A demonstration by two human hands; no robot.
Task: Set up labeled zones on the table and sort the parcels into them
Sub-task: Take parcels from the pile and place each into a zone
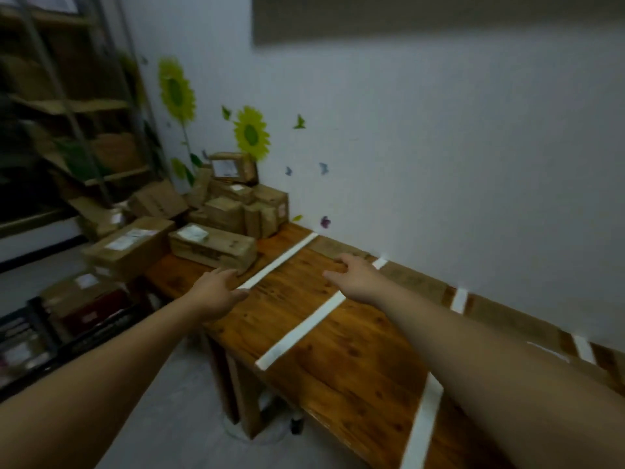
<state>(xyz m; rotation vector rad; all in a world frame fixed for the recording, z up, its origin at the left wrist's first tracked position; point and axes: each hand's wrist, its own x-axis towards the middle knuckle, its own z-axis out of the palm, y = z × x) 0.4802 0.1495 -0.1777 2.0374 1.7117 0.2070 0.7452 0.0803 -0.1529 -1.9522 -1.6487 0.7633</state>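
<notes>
A wooden table (pixel 341 353) runs along the white wall, divided into zones by white tape strips (pixel 297 333). Brown cardboard labels (pixel 411 282) lie along the wall edge of the zones. A pile of cardboard parcels (pixel 233 208) fills the table's far left end; the nearest is a long parcel (pixel 213 247) with a white label. My left hand (pixel 216 292) reaches out with fingers extended, its tips just short of that long parcel. My right hand (pixel 355 275) is stretched over the second zone, fingers loosely spread, holding nothing.
More parcels (pixel 128 245) stack at the left beyond the table end, over a dark crate (pixel 30 333) on the floor. Metal shelving (pixel 67 96) stands at the back left. Sunflower stickers (pixel 252 133) decorate the wall.
</notes>
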